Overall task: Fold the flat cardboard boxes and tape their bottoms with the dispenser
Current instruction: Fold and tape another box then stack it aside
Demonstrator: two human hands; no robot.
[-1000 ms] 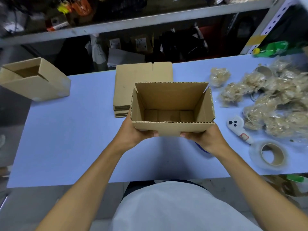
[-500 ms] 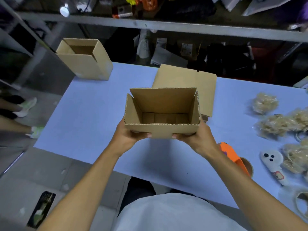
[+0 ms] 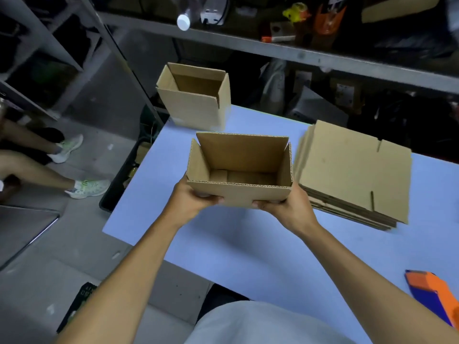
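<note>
Gripping the open-topped cardboard box (image 3: 239,170) at its near bottom corners, left hand (image 3: 192,201) and right hand (image 3: 289,209) both curled on, above the table (image 3: 223,244)'s left edge.

One head-worn camera looks forward and down, close over the table (image 3: 223,244)

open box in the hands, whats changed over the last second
The open box has been carried left along the blue table, from in front of the flat stack toward the finished box at the far left corner. Nothing was let go: left hand and right hand still grip its near bottom edge, opening upward.
</note>
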